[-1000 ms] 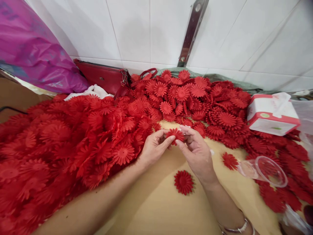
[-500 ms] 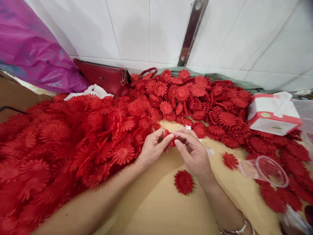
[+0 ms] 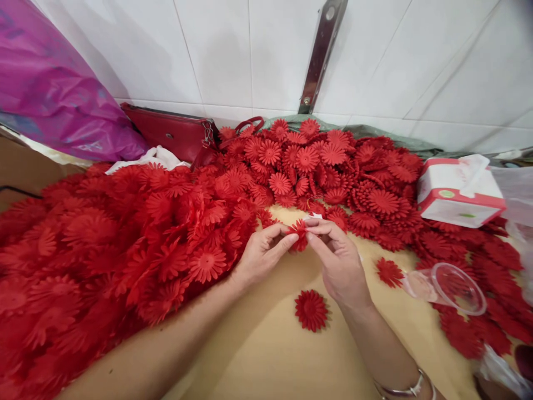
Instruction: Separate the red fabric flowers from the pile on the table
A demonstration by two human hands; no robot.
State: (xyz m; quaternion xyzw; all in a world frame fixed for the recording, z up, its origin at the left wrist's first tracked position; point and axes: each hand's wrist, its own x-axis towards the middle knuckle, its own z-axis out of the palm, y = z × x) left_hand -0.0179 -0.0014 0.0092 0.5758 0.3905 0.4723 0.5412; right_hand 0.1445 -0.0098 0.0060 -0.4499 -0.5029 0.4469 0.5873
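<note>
Between my two hands is a small red artificial flower [image 3: 298, 235], its petals fanned out. My left hand [image 3: 266, 250] pinches its left side between thumb and fingers. On the other side, the thumb and fingertips of my right hand [image 3: 339, 255] close on its petals. Below them a darker, fuller red flower [image 3: 311, 310] lies flat on the tan tabletop [image 3: 258, 344]. Another red flower [image 3: 389, 272] rests to the right of my right hand, touching or close to a clear plastic cup.
Heaps of loose red petal layers [image 3: 125, 239] spread at left, with piled flowers [image 3: 308, 158] behind. On the right are a tissue box [image 3: 461, 191] and a clear plastic cup [image 3: 458, 289] on its side. A red bag [image 3: 175, 130] and purple plastic bag [image 3: 62, 83] stand back left.
My hands have drawn slightly apart around the flower, and more of its petals show. My right hand has shifted a little right. The view has moved slightly.
</note>
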